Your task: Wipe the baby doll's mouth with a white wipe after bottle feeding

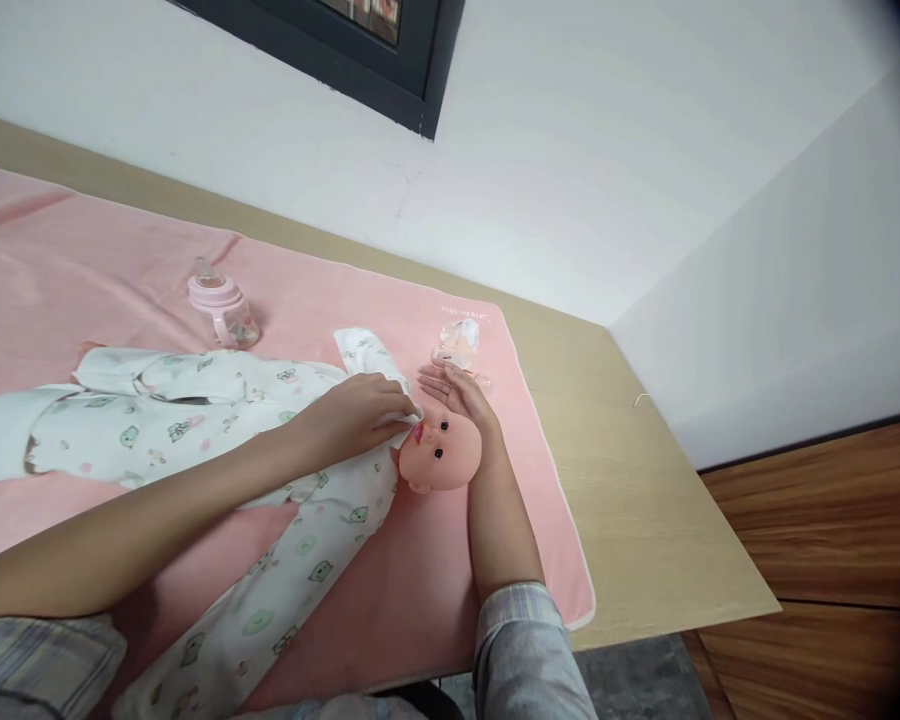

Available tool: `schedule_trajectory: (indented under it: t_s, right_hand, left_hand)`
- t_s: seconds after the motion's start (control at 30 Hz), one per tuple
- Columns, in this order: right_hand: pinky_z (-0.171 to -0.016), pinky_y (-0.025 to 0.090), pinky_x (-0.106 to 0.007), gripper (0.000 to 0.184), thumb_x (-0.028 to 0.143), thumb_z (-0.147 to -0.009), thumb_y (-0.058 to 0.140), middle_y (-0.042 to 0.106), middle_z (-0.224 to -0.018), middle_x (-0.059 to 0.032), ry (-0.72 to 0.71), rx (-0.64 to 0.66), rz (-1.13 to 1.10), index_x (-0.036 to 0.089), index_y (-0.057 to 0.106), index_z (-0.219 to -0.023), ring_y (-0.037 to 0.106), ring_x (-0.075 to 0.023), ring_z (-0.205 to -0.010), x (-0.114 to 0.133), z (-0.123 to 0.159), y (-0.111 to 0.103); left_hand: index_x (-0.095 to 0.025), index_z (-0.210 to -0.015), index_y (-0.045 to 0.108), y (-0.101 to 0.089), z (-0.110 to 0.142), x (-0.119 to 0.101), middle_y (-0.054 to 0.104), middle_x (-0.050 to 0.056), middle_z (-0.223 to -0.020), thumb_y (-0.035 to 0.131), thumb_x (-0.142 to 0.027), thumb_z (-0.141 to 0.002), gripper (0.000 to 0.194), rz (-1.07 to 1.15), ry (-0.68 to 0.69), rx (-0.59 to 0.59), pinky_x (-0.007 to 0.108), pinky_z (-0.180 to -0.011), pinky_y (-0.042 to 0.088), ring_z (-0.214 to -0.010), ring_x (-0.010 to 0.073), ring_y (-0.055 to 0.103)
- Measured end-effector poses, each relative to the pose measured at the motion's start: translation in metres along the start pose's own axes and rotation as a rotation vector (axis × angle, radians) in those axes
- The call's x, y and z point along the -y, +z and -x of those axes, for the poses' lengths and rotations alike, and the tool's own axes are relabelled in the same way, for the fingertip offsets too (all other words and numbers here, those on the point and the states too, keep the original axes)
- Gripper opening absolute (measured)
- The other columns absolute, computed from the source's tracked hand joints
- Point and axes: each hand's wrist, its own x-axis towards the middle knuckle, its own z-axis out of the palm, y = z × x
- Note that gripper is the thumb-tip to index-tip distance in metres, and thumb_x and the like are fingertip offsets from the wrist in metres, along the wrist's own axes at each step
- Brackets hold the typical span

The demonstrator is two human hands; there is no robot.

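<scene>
A bald baby doll (450, 455) lies on its back on a pink blanket (412, 590), dressed in white clothes (217, 420) with a green animal print. Across the doll's upper chest reaches my left hand (371, 410), its fingers pinched on a bit of white cloth at the doll's mouth and chin. My right hand (454, 388) rests along the far side of the head, palm up with fingers stretched out; it holds nothing I can see. Just beyond those fingertips lies a small clear plastic item (461, 340) with a white and orange print, its kind unclear.
A pink baby bottle (221, 308) with a handle lies tilted on the blanket, beyond the doll's body. The wooden tabletop (615, 480) shows past the blanket's right edge. Behind it are a white wall (540, 180) and a dark window frame (412, 75).
</scene>
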Motion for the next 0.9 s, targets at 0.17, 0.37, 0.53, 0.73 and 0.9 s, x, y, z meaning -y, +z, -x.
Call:
schedule_trajectory:
  t_s: [0.17,0.37,0.53,0.73,0.9]
  right_hand:
    - [-0.11,0.046,-0.042,0.02,0.023,-0.093,0.054,0.075,-0.103,-0.0047,0.008,-0.013,-0.001,0.018,0.061,-0.111,0.068,-0.0174,-0.106,0.0008,0.0002,0.0011]
    - [-0.11,0.045,-0.043,0.021,0.022,-0.094,0.052,0.074,-0.102,-0.0049,0.017,-0.03,0.009,0.017,0.06,-0.112,0.067,-0.0183,-0.111,0.003,0.0018,0.0039]
    - [-0.11,0.046,-0.043,0.021,0.024,-0.094,0.053,0.074,-0.101,-0.0046,0.014,-0.033,0.005,0.016,0.061,-0.112,0.066,-0.0181,-0.111,0.002,0.0011,0.0034]
    - [-0.11,0.047,-0.042,0.024,0.03,-0.089,0.061,0.074,-0.104,-0.0065,0.012,-0.045,0.011,0.018,0.062,-0.11,0.067,-0.0189,-0.11,0.0001,-0.0007,0.0022]
    - [-0.109,0.048,-0.042,0.023,0.03,-0.089,0.062,0.075,-0.103,-0.0067,0.013,-0.047,0.011,0.019,0.063,-0.109,0.067,-0.0196,-0.111,0.0002,-0.001,0.0022]
  left_hand:
    - [-0.017,-0.098,0.073,0.0015,-0.001,0.0019,0.069,0.007,-0.094,0.054,-0.02,-0.095,0.02,0.026,0.02,-0.031,0.033,-0.078,0.042,-0.088,0.0239,0.062]
    - [-0.017,-0.103,0.074,0.0039,-0.0019,0.0042,0.069,0.007,-0.094,0.053,-0.017,-0.096,0.022,0.024,0.04,-0.042,0.032,-0.078,0.043,-0.089,0.0236,0.063]
    - [-0.017,-0.103,0.072,0.0048,-0.0026,0.0053,0.07,0.007,-0.096,0.05,-0.017,-0.097,0.023,0.007,0.046,-0.051,0.033,-0.079,0.045,-0.09,0.0235,0.064]
    - [-0.018,-0.104,0.071,0.005,-0.0022,0.0064,0.071,0.007,-0.097,0.047,-0.018,-0.096,0.025,0.01,0.044,-0.06,0.034,-0.08,0.046,-0.09,0.0237,0.065]
    - [-0.016,-0.106,0.07,0.0018,0.003,0.0019,0.07,0.007,-0.094,0.043,-0.02,-0.096,0.029,0.071,0.067,-0.115,0.035,-0.082,0.046,-0.089,0.0239,0.064]
